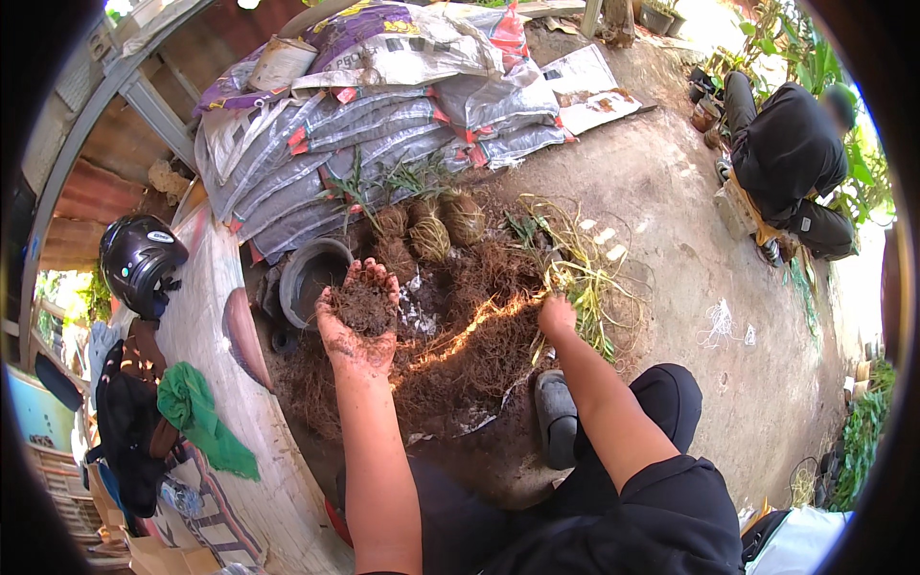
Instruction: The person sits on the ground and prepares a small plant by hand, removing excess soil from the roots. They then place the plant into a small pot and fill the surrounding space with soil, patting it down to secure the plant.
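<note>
My left hand (355,331) is cupped palm up, its fingers curled round a clump of dark brown fibrous soil (363,308). To the right, my right hand (556,316) is closed at the base of a plant with long pale stringy roots (596,297) and some green leaves. Its fingertips are partly hidden. Between and below the hands spreads a heap of loose brown fibre (460,359), with a streak of sunlight across it. Behind it stand several root balls wrapped in fibre (429,233), green leaves rising from some. A round grey pot (316,278) sits just beyond my left hand.
Stacked grey sacks (355,125) rise behind the root balls. On the left, a black helmet (144,264) and a green cloth (203,417) rest by a pale ledge. Another person (791,153) sits at the far right near plants. White string (724,324) lies on the concrete floor (671,211).
</note>
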{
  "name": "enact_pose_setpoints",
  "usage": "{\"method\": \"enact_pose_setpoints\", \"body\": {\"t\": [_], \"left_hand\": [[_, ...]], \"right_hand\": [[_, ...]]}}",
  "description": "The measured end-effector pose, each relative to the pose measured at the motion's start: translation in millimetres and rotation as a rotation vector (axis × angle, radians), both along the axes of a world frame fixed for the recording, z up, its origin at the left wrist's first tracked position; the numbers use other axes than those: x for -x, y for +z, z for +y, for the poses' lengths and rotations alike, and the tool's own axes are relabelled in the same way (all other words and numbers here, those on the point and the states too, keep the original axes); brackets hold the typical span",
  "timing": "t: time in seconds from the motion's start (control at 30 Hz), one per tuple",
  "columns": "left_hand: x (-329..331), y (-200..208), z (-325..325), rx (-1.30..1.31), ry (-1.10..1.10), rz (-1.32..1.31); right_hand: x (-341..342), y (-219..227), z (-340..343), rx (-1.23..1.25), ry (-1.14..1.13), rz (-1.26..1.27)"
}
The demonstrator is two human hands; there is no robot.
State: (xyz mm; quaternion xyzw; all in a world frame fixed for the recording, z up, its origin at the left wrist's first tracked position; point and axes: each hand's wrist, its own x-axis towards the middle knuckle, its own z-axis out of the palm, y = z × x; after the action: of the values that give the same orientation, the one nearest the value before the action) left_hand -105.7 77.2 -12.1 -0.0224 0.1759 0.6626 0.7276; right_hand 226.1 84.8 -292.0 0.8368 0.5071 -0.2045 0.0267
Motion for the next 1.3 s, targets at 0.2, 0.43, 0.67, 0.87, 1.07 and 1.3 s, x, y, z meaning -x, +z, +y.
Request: {"method": "enact_pose_setpoints", "body": {"t": [0.2, 0.43, 0.67, 0.87, 1.07, 1.3], "left_hand": [[-6, -13, 11, -0.057, -0.065, -0.009], [-7, -13, 10, -0.046, -0.077, 0.010], [23, -9, -10, -0.082, -0.003, 0.029], [24, 3, -12, -0.029, 0.025, 0.001], [21, 3, -17, -0.094, -0.031, -0.023], [31, 13, -34, -0.082, -0.019, 0.029]], "right_hand": [[-25, -7, 10, 0.085, -0.171, -0.149], [-20, -14, 19, 0.037, -0.297, 0.212], [7, 21, 51, -0.060, -0.316, 0.232], [-40, 44, 78, -0.414, -0.188, 0.693], [-66, 97, 67, -0.259, 0.184, 0.222], [-58, 190, 68, -0.573, 0.239, 0.238]]}}
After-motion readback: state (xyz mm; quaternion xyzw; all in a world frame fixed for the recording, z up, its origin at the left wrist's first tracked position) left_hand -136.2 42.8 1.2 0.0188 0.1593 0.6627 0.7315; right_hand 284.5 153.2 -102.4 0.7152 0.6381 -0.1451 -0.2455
